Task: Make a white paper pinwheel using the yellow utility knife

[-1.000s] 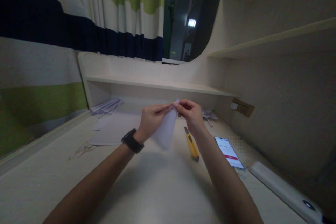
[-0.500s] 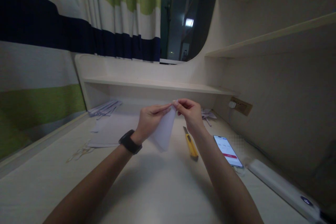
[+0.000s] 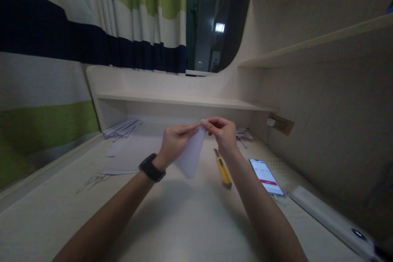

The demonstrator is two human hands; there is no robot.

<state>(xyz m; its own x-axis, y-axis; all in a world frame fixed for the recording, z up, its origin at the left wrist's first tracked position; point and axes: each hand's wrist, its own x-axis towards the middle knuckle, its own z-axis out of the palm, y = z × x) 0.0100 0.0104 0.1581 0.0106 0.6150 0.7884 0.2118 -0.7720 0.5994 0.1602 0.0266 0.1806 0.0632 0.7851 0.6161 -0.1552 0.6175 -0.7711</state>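
Two hands, left hand [image 3: 174,141] and right hand [image 3: 221,132], pinch the top corner of a folded paper [image 3: 190,156] above the bench [image 3: 184,221] middle; grip unchanged, paper barely lowered, fold still in progress.

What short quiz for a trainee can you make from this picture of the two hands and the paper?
1. True or false: the left hand and the right hand both pinch the white paper at its top.
2. What lies on the desk beside the right forearm: A scissors, B yellow utility knife, C pen?
3. Which wrist wears the black watch?

Key: 1 true; 2 B; 3 left.
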